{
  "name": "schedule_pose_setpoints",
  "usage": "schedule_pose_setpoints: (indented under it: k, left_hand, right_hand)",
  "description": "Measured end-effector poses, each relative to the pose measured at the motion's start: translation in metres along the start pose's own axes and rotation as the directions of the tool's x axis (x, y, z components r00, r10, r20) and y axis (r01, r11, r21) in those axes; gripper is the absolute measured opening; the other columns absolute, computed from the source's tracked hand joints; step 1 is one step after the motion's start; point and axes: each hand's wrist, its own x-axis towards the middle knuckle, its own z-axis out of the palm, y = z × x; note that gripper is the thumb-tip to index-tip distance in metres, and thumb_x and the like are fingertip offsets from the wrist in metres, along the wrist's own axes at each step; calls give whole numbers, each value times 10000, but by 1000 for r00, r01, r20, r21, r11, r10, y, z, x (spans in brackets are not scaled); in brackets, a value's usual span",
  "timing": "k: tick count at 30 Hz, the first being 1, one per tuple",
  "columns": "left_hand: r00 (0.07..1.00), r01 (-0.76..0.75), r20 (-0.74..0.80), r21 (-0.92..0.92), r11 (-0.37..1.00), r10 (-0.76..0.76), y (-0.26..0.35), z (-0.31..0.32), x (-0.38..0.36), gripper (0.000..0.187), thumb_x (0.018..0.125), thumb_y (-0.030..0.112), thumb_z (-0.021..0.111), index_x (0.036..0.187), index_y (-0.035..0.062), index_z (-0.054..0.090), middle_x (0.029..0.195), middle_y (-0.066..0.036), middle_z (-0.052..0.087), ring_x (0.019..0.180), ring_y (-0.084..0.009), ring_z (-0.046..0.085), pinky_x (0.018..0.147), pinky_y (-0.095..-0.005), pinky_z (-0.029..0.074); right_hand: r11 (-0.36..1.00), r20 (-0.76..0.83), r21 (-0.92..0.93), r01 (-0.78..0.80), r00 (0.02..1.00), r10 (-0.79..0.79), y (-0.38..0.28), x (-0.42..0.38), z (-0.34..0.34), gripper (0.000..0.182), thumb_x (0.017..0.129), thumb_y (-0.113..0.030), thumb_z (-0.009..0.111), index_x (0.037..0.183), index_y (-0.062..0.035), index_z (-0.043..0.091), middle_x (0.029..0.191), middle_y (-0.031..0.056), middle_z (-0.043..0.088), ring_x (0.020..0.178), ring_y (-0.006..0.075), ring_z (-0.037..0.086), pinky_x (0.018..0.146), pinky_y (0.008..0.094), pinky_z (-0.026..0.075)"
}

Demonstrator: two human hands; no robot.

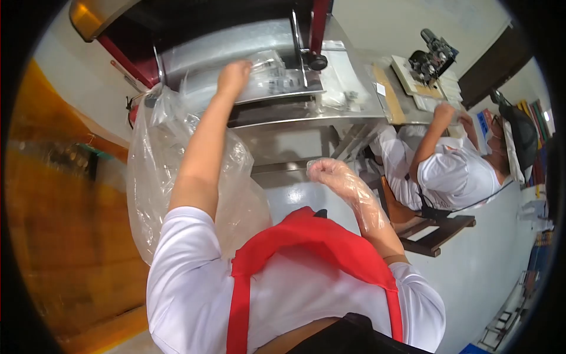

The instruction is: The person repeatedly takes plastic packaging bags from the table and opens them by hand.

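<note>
My left hand (234, 79) is bare and reaches over the metal tray of the machine. Its fingers are closed at the edge of some clear plastic packets (271, 74); what they grip is too small to make out. My right hand (330, 172), in a clear plastic glove, hangs in front of the metal table (359, 106) with its fingers curled together. Whether anything is inside those fingers is hidden. A large clear plastic bag (156, 171) hangs below the tray, beside and behind my left forearm.
The dark machine (224, 23) with red posts and a black knob (317, 62) stands over the tray. At right, a seated person (460, 177) in white works at a small machine (433, 59). A wooden chair (436, 236) stands near my right elbow. Orange sheeting (71, 236) covers the left side.
</note>
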Motion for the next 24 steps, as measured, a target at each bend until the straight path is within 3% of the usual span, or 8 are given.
schedule_pose_setpoints:
  k: [7,9,11,14,16,18,20,24]
  left_hand:
    - [997,19,-70,-133,991,-29,31,-29,-5,205,754,190,591,888,41,631,869,-134,624,805,-267,597,695,-336,455]
    - [958,-46,-288,-158,986,-2,53,-42,-5,146,738,166,617,788,29,627,791,-112,617,727,-249,588,649,-327,447]
    - [887,-297,-403,-124,947,225,129,-64,-10,120,733,147,628,717,31,603,732,-95,593,682,-235,568,620,-316,434]
    - [879,-476,-136,-252,843,456,251,-76,-47,105,729,127,599,697,40,550,729,-109,564,710,-293,550,604,-348,430]
    - [941,-319,-95,-559,765,323,291,-71,-73,57,716,76,573,742,27,558,697,-85,550,665,-234,540,579,-313,414]
    - [975,-39,116,-753,657,191,291,-63,-82,50,717,24,541,760,14,566,693,-31,553,648,-141,519,566,-264,395]
    - [944,181,301,-812,555,133,288,-54,-93,41,728,-7,533,750,6,565,727,-2,561,668,-75,500,581,-220,387]
    - [853,425,473,-875,231,221,292,-18,-111,30,734,3,580,730,15,553,758,-26,577,694,-74,515,630,-202,403]
  right_hand:
    - [993,12,102,54,998,-55,21,-3,-25,410,756,-266,627,1027,29,537,945,105,562,898,161,515,808,290,398]
    - [988,-107,18,156,982,-153,4,-4,-29,515,745,-275,643,1116,36,470,1014,130,541,944,185,509,844,307,389]
    - [939,-300,-76,335,890,-342,-30,-3,-32,722,723,-291,672,1257,40,316,1139,167,483,1017,224,493,907,336,366]
    - [670,-463,81,738,623,-630,-78,-5,-25,830,723,-274,683,1313,36,189,1237,175,407,1046,233,478,936,344,354]
    - [557,-501,238,796,592,-632,-99,-22,-33,687,763,-273,647,1266,40,300,1171,150,468,1022,193,489,899,306,380]
    - [688,-431,271,673,724,-538,-103,-46,-47,488,800,-277,602,1155,23,453,1016,96,550,949,126,508,845,268,405]
    - [704,-438,165,691,691,-575,-91,-54,-47,343,811,-315,575,966,-9,562,808,23,550,803,69,491,723,235,413]
    - [809,-322,-94,580,752,-576,-61,-78,-85,353,841,-291,550,1024,10,533,910,36,567,858,82,496,762,223,404]
